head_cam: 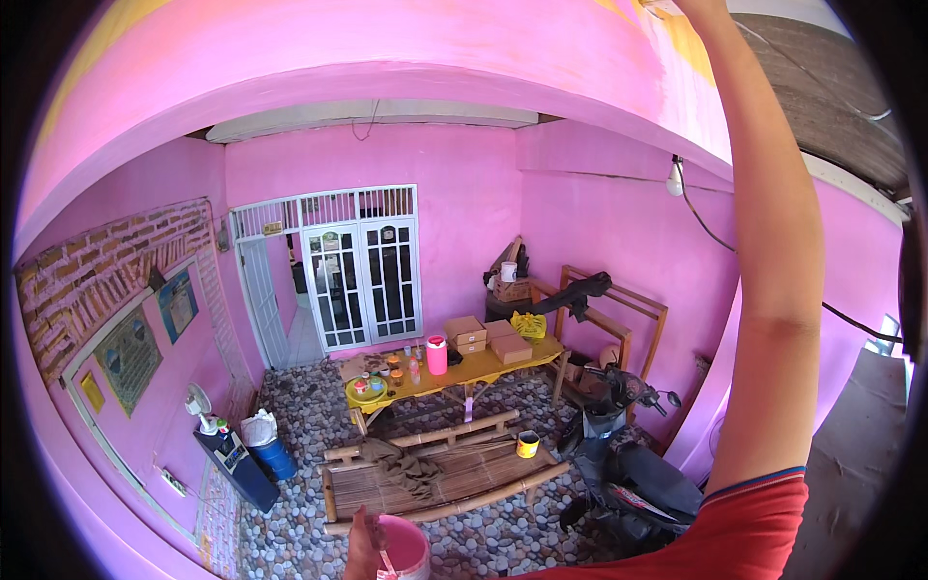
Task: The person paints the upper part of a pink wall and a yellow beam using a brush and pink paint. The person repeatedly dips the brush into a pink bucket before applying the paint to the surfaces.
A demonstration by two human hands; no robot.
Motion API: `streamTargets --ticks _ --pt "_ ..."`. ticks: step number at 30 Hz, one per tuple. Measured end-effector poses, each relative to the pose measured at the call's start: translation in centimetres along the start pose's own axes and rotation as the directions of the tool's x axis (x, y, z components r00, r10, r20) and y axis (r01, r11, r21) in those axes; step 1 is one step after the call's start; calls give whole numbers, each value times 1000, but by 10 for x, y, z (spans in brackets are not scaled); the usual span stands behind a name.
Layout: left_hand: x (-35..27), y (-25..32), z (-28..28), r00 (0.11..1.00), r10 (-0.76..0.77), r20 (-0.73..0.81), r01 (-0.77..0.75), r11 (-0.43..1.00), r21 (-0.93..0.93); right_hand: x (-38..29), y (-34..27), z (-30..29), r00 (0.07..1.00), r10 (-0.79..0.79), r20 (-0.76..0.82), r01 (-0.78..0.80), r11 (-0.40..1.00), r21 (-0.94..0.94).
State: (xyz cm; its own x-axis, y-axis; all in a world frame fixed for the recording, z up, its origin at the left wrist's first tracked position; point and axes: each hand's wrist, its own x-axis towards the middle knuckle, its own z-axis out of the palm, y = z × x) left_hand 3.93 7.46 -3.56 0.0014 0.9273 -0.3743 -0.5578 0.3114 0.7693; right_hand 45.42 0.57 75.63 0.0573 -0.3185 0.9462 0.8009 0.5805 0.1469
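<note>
At the bottom edge, my left hand (365, 545) holds a bucket (406, 544) of pink paint at its rim. A narrow, paint-smeared strip (389, 564) runs down from the fingers inside it; whether it is a handle or a brush is unclear. My right arm, in a red sleeve, stretches up to the pink-painted beam (406, 43). Only the wrist end of my right hand (697, 9) shows at the top edge; its fingers and anything in them are cut off. Yellow patches (685, 47) show on the beam beside the wrist.
Below stand a bamboo bench (449, 471) with a yellow paint can (528, 444), a yellow table (464, 373) with boxes and a pink jug (436, 355), and a motorcycle (631, 471). A bulb (675, 180) and black cable (699, 217) hang near my right arm.
</note>
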Motion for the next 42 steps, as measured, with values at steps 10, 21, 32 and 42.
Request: streamTargets --ticks 10,21,32,42 --pt "-10 4 0 1000 16 11 -16 1000 -6 -15 66 1 979 -205 -3 170 820 -547" --pt "-8 -4 -3 998 22 -65 -22 1000 -14 -7 74 5 963 -253 89 249 720 -648" --pt "-10 -13 -17 999 -15 -36 14 999 -37 -51 73 -27 973 -204 105 220 702 -677" --pt "-4 -21 -18 997 -21 -67 15 995 -95 -45 82 -28 975 -196 108 222 915 -336"
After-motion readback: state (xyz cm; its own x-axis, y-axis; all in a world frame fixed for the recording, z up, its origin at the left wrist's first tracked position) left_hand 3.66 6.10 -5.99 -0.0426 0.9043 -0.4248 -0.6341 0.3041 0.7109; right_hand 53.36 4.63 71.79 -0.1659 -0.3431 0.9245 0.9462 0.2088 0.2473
